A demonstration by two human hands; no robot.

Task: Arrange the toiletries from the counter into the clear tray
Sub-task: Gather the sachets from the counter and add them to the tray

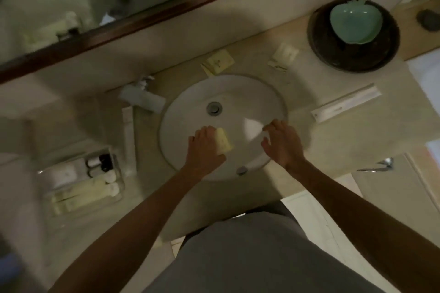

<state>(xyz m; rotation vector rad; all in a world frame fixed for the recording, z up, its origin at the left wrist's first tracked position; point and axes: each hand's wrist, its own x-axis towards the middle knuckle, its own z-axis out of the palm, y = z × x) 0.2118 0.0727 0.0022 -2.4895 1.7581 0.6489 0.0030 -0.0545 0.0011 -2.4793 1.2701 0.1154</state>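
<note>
left hand [204,147] grips a yellow packet [223,142] over the sink [190,102] | right hand [282,144] open, empty | tray [119,175] on desk, left of and nearer the left hand; its tubes lie crosswise | judged next: carry packet leftward

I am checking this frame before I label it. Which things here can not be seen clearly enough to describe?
Head view only:
- Print on the pale yellow packet in the left hand: blurred, part covered by fingers.
- What the right hand grips: a white blur only.
- Contents of the clear tray: small bottles and tubes, labels too blurred.
- Items at the top right corner: cut off by the edge.
</note>
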